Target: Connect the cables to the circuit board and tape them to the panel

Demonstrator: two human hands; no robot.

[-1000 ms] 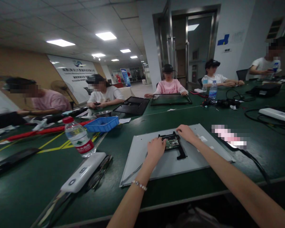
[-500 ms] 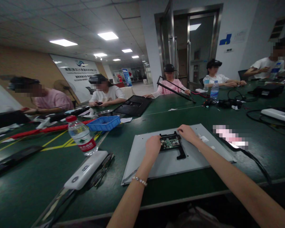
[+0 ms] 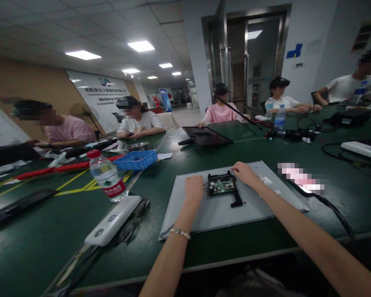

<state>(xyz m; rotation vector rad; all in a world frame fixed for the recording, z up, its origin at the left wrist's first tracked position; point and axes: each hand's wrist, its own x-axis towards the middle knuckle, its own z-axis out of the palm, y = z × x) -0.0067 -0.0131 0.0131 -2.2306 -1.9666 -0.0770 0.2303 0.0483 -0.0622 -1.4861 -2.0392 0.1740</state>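
A grey metal-backed display panel [image 3: 200, 214] lies flat on the table in front of me. On it sits a black bracket [image 3: 236, 199] holding a green circuit board [image 3: 221, 187]. My left hand [image 3: 194, 189] is closed just left of the bracket, above the panel. Thin wires seem to run between it and the board; what its fingers hold is hidden. At the bracket's upper right corner, my right hand [image 3: 244, 172] is closed, its fingertips against the black edge.
Left stand a water bottle [image 3: 107, 177], a white power bank [image 3: 113, 220], glasses [image 3: 132, 222] and a blue tray [image 3: 136, 160]. A phone [image 3: 299, 181] with a cable lies right. Across the green table [image 3: 216, 255], a person in pink [image 3: 221, 113] handles a black panel [image 3: 207, 136].
My left hand has moved left, off the bracket's side, uncovering the board's left edge. My right hand stays put. Across the table, the black panel has shifted right and the thin frame has tilted.
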